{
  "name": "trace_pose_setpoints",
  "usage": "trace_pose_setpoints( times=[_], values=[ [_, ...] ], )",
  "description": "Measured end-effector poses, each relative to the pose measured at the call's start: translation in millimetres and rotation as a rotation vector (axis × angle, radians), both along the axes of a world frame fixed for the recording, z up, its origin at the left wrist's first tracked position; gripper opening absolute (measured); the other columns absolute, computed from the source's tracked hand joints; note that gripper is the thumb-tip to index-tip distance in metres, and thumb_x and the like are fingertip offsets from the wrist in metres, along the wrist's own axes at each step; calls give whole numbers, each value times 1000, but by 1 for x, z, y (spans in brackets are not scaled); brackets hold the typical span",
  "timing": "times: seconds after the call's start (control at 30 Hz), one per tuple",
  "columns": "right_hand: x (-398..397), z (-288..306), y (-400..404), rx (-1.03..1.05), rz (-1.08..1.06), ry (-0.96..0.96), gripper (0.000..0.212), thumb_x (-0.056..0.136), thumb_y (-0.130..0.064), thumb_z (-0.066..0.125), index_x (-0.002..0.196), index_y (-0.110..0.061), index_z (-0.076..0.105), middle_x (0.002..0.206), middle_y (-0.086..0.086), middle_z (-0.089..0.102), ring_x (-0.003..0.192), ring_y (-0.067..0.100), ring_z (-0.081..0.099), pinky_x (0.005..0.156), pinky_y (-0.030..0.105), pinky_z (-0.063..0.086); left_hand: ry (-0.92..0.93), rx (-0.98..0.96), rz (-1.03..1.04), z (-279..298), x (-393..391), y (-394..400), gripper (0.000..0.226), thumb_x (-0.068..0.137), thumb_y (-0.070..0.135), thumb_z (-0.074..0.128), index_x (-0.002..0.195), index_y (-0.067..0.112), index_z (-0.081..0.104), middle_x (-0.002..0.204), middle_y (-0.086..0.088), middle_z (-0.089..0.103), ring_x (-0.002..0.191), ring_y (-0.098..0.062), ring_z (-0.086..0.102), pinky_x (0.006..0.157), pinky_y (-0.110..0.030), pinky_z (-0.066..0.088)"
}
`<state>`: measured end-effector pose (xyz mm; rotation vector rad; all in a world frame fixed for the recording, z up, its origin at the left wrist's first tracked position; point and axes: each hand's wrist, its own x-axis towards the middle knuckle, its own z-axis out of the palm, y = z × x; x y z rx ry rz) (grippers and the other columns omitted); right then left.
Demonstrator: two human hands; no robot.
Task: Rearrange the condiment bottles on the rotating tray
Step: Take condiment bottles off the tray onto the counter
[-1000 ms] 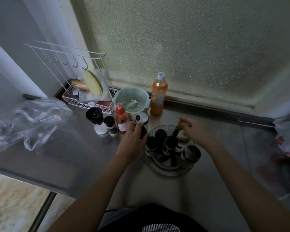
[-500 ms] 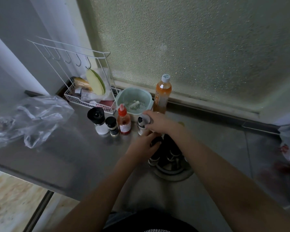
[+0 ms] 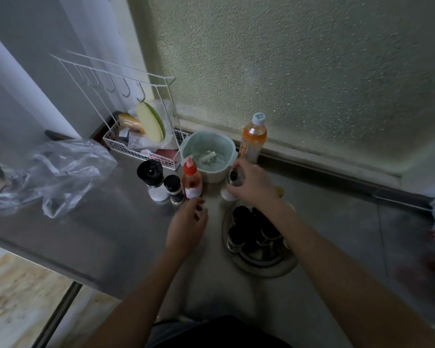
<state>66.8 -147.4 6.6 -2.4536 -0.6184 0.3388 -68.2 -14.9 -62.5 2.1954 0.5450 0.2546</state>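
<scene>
A round rotating tray [image 3: 261,268] sits on the steel counter and holds several dark-capped spice jars [image 3: 239,222]. My right hand [image 3: 251,183] reaches over the tray and grips a small white shaker [image 3: 232,178] standing on the counter just behind it. My left hand [image 3: 187,223] hovers left of the tray with fingers loosely spread, holding nothing, its fingertips close to a red sauce bottle [image 3: 192,179]. A small black-capped jar [image 3: 173,188] and a black-topped grinder [image 3: 152,178] stand to the left of the red bottle.
A pale green colander bowl [image 3: 207,153] and an orange drink bottle [image 3: 253,139] stand at the back by the frosted window. A white wire rack [image 3: 141,139] is at the back left. A crumpled clear plastic bag [image 3: 53,177] lies on the left.
My right hand moved from the tray's far side across to the white shaker and closed on it. My left hand drew back from the tray's jars to the counter on the left.
</scene>
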Motion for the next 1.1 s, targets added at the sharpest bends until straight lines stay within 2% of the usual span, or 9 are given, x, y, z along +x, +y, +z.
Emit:
trace_pose_setpoints(
  times=[0.1, 0.2, 0.33, 0.43, 0.6, 0.8, 0.97, 1.03, 1.1],
  values=[
    [8, 18, -24, -45, -55, -34, 43, 66, -37, 72, 105, -30, 53, 97, 2, 55, 84, 18, 52, 70, 31, 44, 49, 16, 124, -4, -2, 19, 6, 84, 18, 58, 87, 14, 56, 74, -5, 60, 66, -24, 58, 59, -31, 42],
    [12, 27, -43, -158, -68, -5, 43, 67, -35, 72, 106, -32, 54, 99, 2, 54, 83, 17, 53, 65, 29, 40, 85, 1, 276, -5, -2, 32, 14, 84, 23, 58, 84, 11, 52, 81, -13, 64, 74, -32, 60, 61, -33, 42],
    [9, 22, -52, -213, -52, 96, 43, 70, -33, 72, 109, -29, 54, 102, 3, 53, 86, 18, 53, 68, 31, 46, 89, -28, 347, -1, 3, 38, 31, 82, 25, 63, 97, 5, 46, 103, -22, 61, 91, -39, 59, 68, -37, 42],
    [6, 19, -50, -234, -39, 67, 43, 69, -35, 71, 107, -31, 53, 103, 3, 55, 86, 18, 55, 73, 36, 51, 87, -34, 314, 0, 8, 39, 45, 79, 24, 67, 111, 5, 43, 114, -25, 57, 99, -42, 58, 77, -44, 46],
    [2, 22, -48, -317, 12, 106, 43, 71, -33, 73, 111, -26, 56, 100, -2, 61, 88, 15, 58, 79, 38, 54, 89, -33, 320, 5, 16, 41, 48, 77, 21, 69, 113, 3, 43, 113, -26, 57, 100, -43, 58, 79, -46, 48],
    [-5, 15, -48, -349, 8, 105, 41, 81, -32, 69, 117, -22, 54, 111, 4, 60, 89, 14, 48, 71, 28, 39, 92, -2, 328, 11, 22, 47, 51, 80, 28, 69, 114, -1, 44, 114, -29, 55, 103, -45, 54, 78, -46, 45],
    [-4, 18, -37, -353, 30, 135, 31, 91, -32, 55, 119, -19, 57, 116, 4, 62, 101, 18, 57, 81, 31, 46, 131, -46, 339, 14, 25, 53, 48, 81, 36, 66, 109, 4, 44, 101, -27, 65, 93, -42, 62, 71, -42, 47],
    [-2, 23, -29, -294, -11, 48, 28, 93, -32, 50, 116, -21, 59, 111, 2, 64, 97, 18, 59, 84, 36, 50, 130, -56, 338, 14, 26, 52, 47, 81, 36, 66, 108, 4, 45, 98, -26, 66, 90, -41, 63, 69, -40, 46],
    [0, 28, -16, -188, -19, -117, 24, 93, -30, 48, 113, -21, 59, 101, 1, 64, 88, 17, 59, 78, 37, 51, 143, -48, 340, 15, 28, 52, 48, 80, 38, 67, 107, 5, 45, 97, -24, 66, 88, -40, 63, 67, -38, 46]
  ],
)
